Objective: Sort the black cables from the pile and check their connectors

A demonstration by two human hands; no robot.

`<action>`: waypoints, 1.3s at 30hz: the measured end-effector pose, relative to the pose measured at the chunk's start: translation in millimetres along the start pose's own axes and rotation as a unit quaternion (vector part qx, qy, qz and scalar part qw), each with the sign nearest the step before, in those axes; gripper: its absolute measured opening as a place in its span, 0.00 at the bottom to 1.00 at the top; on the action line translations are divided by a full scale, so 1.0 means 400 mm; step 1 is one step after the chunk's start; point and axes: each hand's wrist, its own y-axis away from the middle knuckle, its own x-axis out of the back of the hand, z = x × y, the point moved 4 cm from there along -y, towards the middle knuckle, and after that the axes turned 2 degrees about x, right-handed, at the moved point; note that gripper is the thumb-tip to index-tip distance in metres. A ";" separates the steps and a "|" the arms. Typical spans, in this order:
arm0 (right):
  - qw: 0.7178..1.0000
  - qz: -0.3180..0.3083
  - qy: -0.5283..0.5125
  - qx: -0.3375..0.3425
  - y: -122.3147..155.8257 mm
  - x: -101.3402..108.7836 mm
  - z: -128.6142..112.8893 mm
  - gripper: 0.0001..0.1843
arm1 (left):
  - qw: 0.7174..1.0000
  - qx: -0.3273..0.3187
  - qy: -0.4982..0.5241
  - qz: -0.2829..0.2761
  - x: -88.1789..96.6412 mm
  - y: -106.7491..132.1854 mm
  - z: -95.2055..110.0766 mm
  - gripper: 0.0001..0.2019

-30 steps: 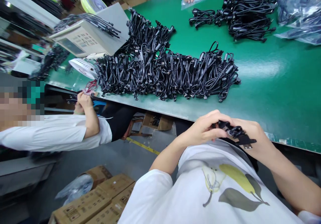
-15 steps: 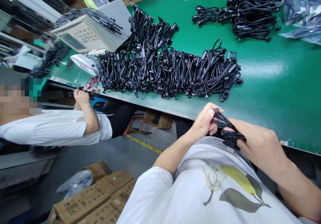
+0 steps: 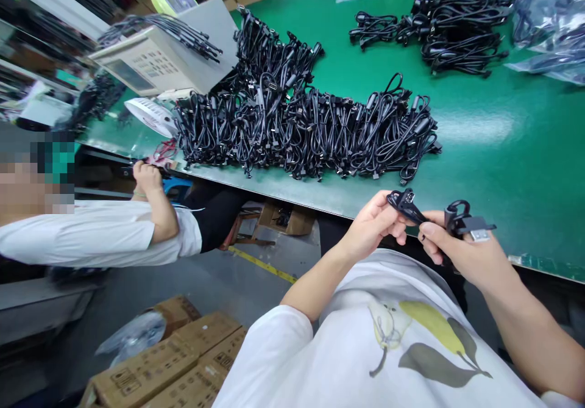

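A black cable bundle (image 3: pixel 414 213) with a silver USB plug (image 3: pixel 479 235) is held between both hands, in front of the green table's near edge. At its left end, my left hand (image 3: pixel 372 220) pinches the looped cable by a small black connector. My right hand (image 3: pixel 470 252) grips the bundle's middle with thumb and fingers, and the USB end sticks out over its back. Just beyond lies a long row of bundled black cables (image 3: pixel 301 130) on the green table (image 3: pixel 479 194).
More black cable bundles (image 3: pixel 461 24) and clear plastic bags (image 3: pixel 555 30) lie at the far right. A beige tester (image 3: pixel 155 66) with cables on top stands at the left, near a small white fan (image 3: pixel 150 115). A co-worker (image 3: pixel 100 231) sits at left; cardboard boxes (image 3: pixel 183 359) stand on the floor.
My right hand has turned over, from back up to thumb side up. The cable bundle has turned with it, so the USB plug now shows on top. My left hand keeps its hold.
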 end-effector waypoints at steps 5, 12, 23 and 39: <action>0.990 -0.061 -0.115 -0.048 -0.005 -0.025 0.019 0.20 | 0.998 -0.037 -0.034 0.044 0.010 -0.005 0.003 0.24; 0.994 -0.019 -0.092 -0.053 -0.002 -0.030 0.019 0.20 | 0.997 -0.050 -0.035 0.043 0.012 0.001 0.014 0.20; 0.957 -0.030 -0.269 -0.106 -0.006 -0.063 0.017 0.22 | 0.993 -0.077 -0.048 0.077 0.010 0.002 0.045 0.19; 0.852 -0.117 -0.493 -0.134 -0.006 -0.088 0.015 0.15 | 0.997 -0.061 0.005 0.047 -0.007 0.001 0.046 0.18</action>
